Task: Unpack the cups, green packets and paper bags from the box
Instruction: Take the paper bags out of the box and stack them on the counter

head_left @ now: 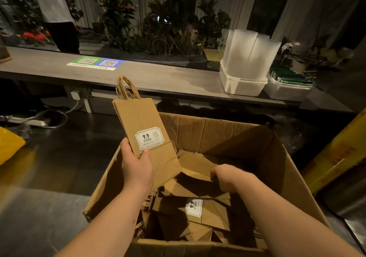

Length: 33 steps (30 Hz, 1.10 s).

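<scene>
An open cardboard box point(227, 134) stands on the floor in front of me, holding several flat brown paper bags point(210, 215) with white "9.9" labels. My left hand point(136, 165) grips the bottom of a small stack of folded paper bags point(140, 122), held upright over the box's left rim with the twine handles on top. My right hand point(223, 177) reaches down into the box with its fingers curled round the edge of another paper bag point(196, 167). Stacks of clear cups point(249, 53) stand in a white tub on the counter, and green packets point(291, 76) fill the tub beside it.
A long grey counter point(158, 78) runs across behind the box, with a green and blue QR code sheet point(97, 63) on it. A person point(57, 15) stands at the far left among plants. Yellow objects lie at the left point(10, 146) and right point(336, 152). A power strip with cables point(33, 121) lies on the floor.
</scene>
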Tool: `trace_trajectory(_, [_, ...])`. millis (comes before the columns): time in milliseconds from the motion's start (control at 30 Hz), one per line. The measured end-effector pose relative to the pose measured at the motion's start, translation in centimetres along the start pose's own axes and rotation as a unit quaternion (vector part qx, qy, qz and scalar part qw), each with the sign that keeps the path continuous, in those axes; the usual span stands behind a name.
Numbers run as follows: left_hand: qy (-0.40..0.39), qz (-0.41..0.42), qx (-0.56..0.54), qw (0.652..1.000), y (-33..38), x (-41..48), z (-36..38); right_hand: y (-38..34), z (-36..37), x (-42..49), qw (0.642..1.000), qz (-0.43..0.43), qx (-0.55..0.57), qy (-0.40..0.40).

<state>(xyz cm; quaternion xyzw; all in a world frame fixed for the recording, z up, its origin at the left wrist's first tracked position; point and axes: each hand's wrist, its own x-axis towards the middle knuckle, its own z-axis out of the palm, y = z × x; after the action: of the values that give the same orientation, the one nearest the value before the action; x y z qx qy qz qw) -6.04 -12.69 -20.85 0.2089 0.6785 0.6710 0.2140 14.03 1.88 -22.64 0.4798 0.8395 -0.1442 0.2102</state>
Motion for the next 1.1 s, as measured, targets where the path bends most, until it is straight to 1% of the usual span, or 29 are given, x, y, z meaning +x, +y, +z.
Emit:
trace_trajectory(33, [0.0,0.003,0.005,1.0,0.0,0.0,0.0,0.1,-0.6,-0.5,0.999,0.003,-0.02,0.028])
trace_trajectory(100, [0.002,0.013,0.009,1.0,-0.1,0.0,0.1,0.4,-2.1,-1.4,0.992,0.01,-0.049,0.113])
trace_trajectory(200, [0.005,0.018,0.018,1.0,0.0,-0.2,0.1,1.1,-5.3,-2.3,0.98,0.028,-0.011,0.195])
trace_trajectory(267, [0.002,0.013,0.02,1.0,-0.1,-0.2,-0.1,1.5,-7.0,-2.8,0.97,0.052,0.054,0.233])
trace_trajectory(333, [-0.005,0.008,0.018,1.0,0.0,-0.3,-0.2,1.7,-7.9,-3.4,0.945,0.048,0.191,0.26])
trace_trajectory(367, [-0.009,0.002,0.014,1.0,0.1,-0.3,-0.3,1.6,-8.2,-3.7,0.923,0.028,0.279,0.265])
trace_trajectory(400, [-0.015,-0.005,0.01,1.0,0.1,-0.3,-0.2,1.5,-8.4,-4.1,0.89,0.0,0.369,0.267])
trace_trajectory(433, [-0.022,-0.013,0.004,1.0,0.2,-0.4,-0.1,1.1,-8.6,-4.7,0.849,-0.024,0.459,0.259])
trace_trajectory(500, [-0.045,-0.03,-0.013,0.998,0.4,-0.5,0.0,0.0,-8.3,-5.6,0.744,-0.053,0.634,0.203])
trace_trajectory(533, [-0.058,-0.039,-0.023,0.997,0.5,-0.5,0.0,-0.6,-7.8,-5.8,0.702,-0.058,0.69,0.165])
trace_trajectory(567, [-0.072,-0.046,-0.031,0.996,0.6,-0.6,0.0,-1.2,-7.1,-5.7,0.686,-0.063,0.713,0.132])
trace_trajectory(600, [-0.088,-0.054,-0.04,0.994,0.7,-0.7,0.0,-1.9,-6.3,-5.5,0.686,-0.07,0.718,0.1])
trace_trajectory(667, [-0.129,-0.078,-0.063,0.987,1.0,-0.9,0.2,-3.5,-4.5,-5.0,0.706,-0.084,0.702,0.046])
trace_trajectory(700, [-0.151,-0.086,-0.075,0.982,1.1,-1.1,0.2,-4.3,-3.6,-4.4,0.724,-0.084,0.684,0.037])
trace_trajectory(767, [-0.179,-0.081,-0.077,0.977,1.0,-1.3,0.3,-5.3,-2.1,-3.3,0.762,-0.082,0.641,0.047])
trace_trajectory(800, [-0.182,-0.078,-0.073,0.978,0.9,-1.4,0.4,-5.5,-1.6,-2.9,0.765,-0.083,0.637,0.053])
trace_trajectory(900, [-0.179,-0.085,-0.077,0.977,0.5,-1.4,0.4,-5.8,-0.5,-2.2,0.725,-0.093,0.681,0.045])
trace_trajectory(933, [-0.183,-0.096,-0.08,0.975,0.3,-1.3,0.5,-5.9,-0.3,-2.0,0.722,-0.093,0.683,0.051])
trace_trajectory(967, [-0.188,-0.103,-0.071,0.974,0.2,-1.3,0.6,-6.1,-0.1,-2.0,0.736,-0.088,0.668,0.065])
trace_trajectory(1033, [-0.188,-0.092,-0.016,0.978,0.0,-1.2,0.8,-6.6,0.2,-1.8,0.764,-0.086,0.631,0.099])
trace_trajectory(1067, [-0.18,-0.087,0.012,0.98,-0.1,-1.1,0.8,-6.8,0.3,-1.7,0.771,-0.084,0.621,0.112])
trace_trajectory(1100, [-0.172,-0.088,0.028,0.981,-0.4,-0.9,0.9,-6.9,0.3,-1.7,0.77,-0.086,0.62,0.125])
